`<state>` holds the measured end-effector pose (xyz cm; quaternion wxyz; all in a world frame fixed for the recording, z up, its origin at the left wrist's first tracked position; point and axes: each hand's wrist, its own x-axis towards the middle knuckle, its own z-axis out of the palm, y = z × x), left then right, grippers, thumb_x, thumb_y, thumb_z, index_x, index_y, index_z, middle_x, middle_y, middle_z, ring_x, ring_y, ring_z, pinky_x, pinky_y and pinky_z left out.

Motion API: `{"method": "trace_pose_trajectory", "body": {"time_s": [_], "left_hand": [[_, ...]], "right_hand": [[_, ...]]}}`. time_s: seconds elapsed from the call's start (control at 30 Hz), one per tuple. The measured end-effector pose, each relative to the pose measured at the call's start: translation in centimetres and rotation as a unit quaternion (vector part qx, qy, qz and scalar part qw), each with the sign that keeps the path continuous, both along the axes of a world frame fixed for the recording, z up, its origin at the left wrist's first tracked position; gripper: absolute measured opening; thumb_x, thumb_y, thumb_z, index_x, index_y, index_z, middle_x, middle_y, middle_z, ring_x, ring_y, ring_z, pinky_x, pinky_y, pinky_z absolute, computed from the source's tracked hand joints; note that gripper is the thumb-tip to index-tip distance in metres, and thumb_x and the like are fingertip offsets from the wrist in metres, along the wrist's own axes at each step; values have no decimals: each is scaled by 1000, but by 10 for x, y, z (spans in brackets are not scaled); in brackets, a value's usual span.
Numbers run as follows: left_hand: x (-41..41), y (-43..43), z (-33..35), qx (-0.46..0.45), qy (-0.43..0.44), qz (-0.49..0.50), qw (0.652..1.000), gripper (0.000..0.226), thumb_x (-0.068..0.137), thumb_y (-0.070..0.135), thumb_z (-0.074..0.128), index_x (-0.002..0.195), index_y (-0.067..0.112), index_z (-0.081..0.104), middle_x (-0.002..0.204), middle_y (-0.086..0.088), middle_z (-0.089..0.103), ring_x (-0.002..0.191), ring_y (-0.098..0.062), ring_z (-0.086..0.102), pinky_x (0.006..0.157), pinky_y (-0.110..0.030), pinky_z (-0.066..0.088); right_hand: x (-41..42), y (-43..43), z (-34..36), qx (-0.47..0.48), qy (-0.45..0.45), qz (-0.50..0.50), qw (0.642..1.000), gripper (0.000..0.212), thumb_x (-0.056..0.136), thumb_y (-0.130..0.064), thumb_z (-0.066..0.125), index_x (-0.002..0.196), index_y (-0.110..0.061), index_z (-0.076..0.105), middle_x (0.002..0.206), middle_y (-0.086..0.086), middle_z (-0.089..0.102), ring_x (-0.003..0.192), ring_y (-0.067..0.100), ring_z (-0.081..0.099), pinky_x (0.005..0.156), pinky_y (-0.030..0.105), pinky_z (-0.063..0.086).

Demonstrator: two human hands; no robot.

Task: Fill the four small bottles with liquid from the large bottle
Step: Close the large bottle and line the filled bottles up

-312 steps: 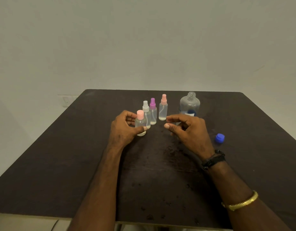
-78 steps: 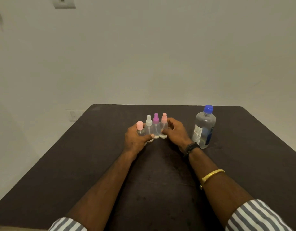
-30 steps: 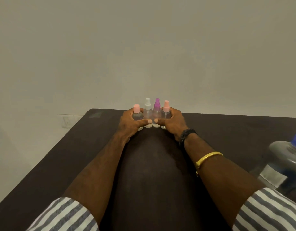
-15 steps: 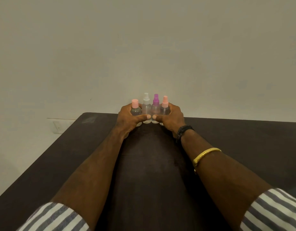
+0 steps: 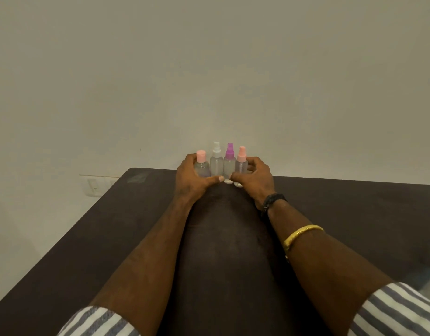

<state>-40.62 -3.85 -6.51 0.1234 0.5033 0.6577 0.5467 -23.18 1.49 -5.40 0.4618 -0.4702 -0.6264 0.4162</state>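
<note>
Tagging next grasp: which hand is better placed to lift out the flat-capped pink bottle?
Left. The left hand curls round the flat-capped pink bottle at the row's left end; the right hand holds the pink spray bottle at the other end.

The first bottle (image 5: 202, 169) has a pink cap, the second bottle (image 5: 216, 166) a white one, the third bottle (image 5: 229, 166) purple, the last bottle (image 5: 241, 166) pink. The worktop (image 5: 88, 238) is dark brown. The sleeve (image 5: 100, 321) has blue-grey and white stripes.
</note>
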Motion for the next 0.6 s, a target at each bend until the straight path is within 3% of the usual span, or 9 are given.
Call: {"method": "trace_pose_trajectory", "body": {"time_s": [0.2,0.4,0.6], "left_hand": [[-3,-9,-3,-24,34,86,995,73,62,41,95,120,16,60,119,-3,65,104,-19,63,86,-33,57],[-2,-3,-2,-34,53,93,994,58,66,39,94,109,15,62,105,0,65,91,-17,61,72,-24,46],[-3,4,-1,-42,67,105,991,61,66,42,93,109,13,62,106,-3,66,91,-17,60,74,-28,50]], "right_hand": [[1,-4,-3,33,12,-28,999,39,77,-2,84,106,-19,63,108,3,70,102,22,69,85,28,59],[-1,-5,-2,45,29,-51,997,40,76,-7,89,106,-17,63,104,1,68,94,16,67,71,12,52],[-5,-1,-4,33,38,-103,993,46,72,-12,92,107,-12,62,106,4,69,96,18,68,78,22,58]]}}
